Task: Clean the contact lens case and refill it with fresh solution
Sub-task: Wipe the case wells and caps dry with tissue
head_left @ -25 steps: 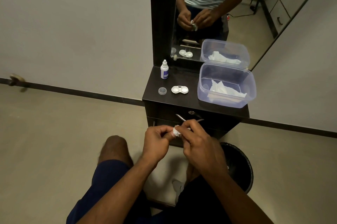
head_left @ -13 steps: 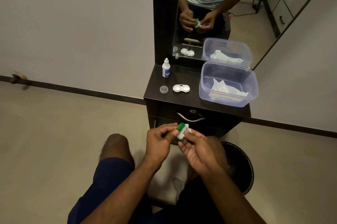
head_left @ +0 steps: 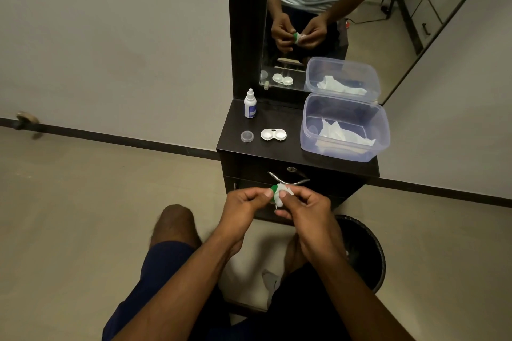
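Tissue [head_left: 283,194] now beside green cap [head_left: 274,191], left hand [head_left: 243,206] fingers pinching cap, right hand [head_left: 306,209] fingers gripping tissue

green cap [head_left: 274,190] mostly hidden by tissue [head_left: 283,194] and fingers, bottle [head_left: 250,105] label unreadable, bin [head_left: 363,252] partly behind arm

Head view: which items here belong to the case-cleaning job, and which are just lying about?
Part of the job:
green cap in left hand
tissue in right hand
lens case
clear cap
solution bottle
tub of tissues

Lying about:
black bin
mirror
drawer handle
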